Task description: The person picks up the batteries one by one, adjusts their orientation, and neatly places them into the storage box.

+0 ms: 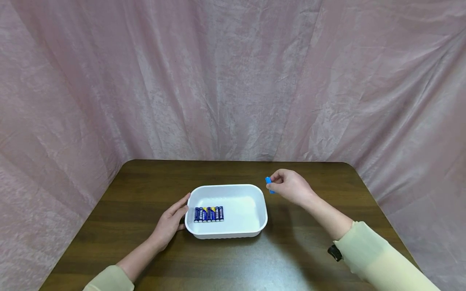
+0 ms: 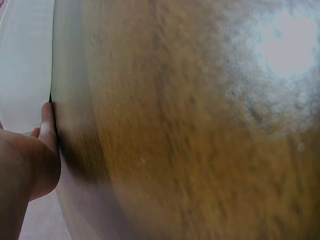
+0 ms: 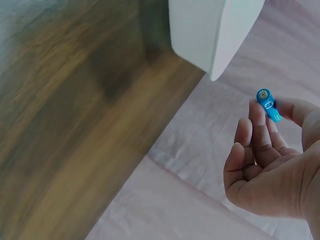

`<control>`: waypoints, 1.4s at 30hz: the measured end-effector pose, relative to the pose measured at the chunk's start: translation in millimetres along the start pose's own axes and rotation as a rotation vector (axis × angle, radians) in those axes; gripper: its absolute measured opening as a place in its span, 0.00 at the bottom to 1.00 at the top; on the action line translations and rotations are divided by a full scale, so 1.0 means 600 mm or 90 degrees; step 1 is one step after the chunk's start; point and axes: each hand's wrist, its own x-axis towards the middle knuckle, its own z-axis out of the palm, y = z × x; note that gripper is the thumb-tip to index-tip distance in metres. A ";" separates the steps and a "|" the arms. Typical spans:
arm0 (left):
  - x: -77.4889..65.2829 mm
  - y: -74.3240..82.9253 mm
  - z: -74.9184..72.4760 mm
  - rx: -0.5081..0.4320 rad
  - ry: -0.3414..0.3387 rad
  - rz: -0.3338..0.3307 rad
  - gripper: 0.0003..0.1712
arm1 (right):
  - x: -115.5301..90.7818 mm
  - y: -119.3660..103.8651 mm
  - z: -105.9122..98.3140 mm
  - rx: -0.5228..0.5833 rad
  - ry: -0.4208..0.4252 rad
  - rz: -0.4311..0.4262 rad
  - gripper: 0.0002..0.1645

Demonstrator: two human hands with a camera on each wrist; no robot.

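A white plastic tray [image 1: 240,234] stands on the table. In it, toward the left side, several dark blue batteries [image 1: 209,214] with yellow and pale markings lie side by side in a row. My left hand [image 1: 171,222] rests against the tray's left end, fingers extended along the outside wall; the left wrist view shows a fingertip [image 2: 47,111] low on the wall, near the tabletop. Above and beyond the tray's right end, my right hand [image 1: 293,188] pinches a light blue battery [image 3: 268,106] between thumb and fingertips. One end of that battery faces the right wrist camera.
The brown wooden table [image 1: 145,182] has rounded far corners. Behind it hangs a pink curtain [image 1: 218,81], which also runs down both sides. A small black object [image 1: 334,253] sits at the right sleeve's cuff. Light glares off the table near the front.
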 end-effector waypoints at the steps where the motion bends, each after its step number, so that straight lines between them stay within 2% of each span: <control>1: -0.001 0.001 0.000 0.000 0.001 -0.001 0.29 | 0.001 -0.003 0.003 0.004 -0.003 0.000 0.16; 18: -0.006 0.006 0.002 -0.002 0.001 -0.006 0.29 | 0.020 -0.046 0.057 0.018 -0.021 -0.022 0.15; 37: -0.008 0.008 0.006 -0.002 0.003 -0.010 0.29 | 0.040 -0.078 0.129 -0.027 -0.070 -0.029 0.12; 42: -0.006 0.008 0.005 0.000 0.003 -0.008 0.29 | 0.048 -0.084 0.145 -0.058 -0.075 -0.046 0.06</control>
